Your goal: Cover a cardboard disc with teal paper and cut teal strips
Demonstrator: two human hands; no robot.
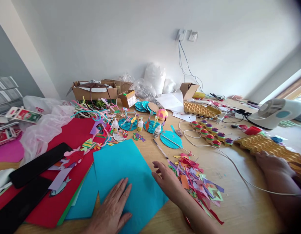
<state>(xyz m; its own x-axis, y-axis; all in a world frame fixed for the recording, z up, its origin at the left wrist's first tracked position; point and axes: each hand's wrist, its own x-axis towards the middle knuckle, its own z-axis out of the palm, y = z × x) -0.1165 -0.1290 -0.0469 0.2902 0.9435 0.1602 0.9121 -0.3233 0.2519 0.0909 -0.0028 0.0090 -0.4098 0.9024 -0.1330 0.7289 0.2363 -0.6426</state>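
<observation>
A large sheet of blue paper [131,165] lies at an angle on the wooden table in front of me. My left hand [112,206] rests flat on its lower part, fingers stretched out. Over the sheet's right edge is my right hand [168,178], fingers apart and slightly bent, with nothing in them; whether it touches the paper I cannot tell. Colourful paper scraps [196,182] are heaped just right of that hand. A pen [160,149] lies beyond its fingertips, near a blue disc [171,139] with a thin stick across it.
Red paper sheets [69,133] and two black phone-like slabs [40,164] lie left. Glue bottles [157,131] and decorated blue discs stand behind. A white cable [228,157] crosses the right side. Another person's hand [274,164] touches an egg tray [269,146]; a white fan [277,112] stands behind.
</observation>
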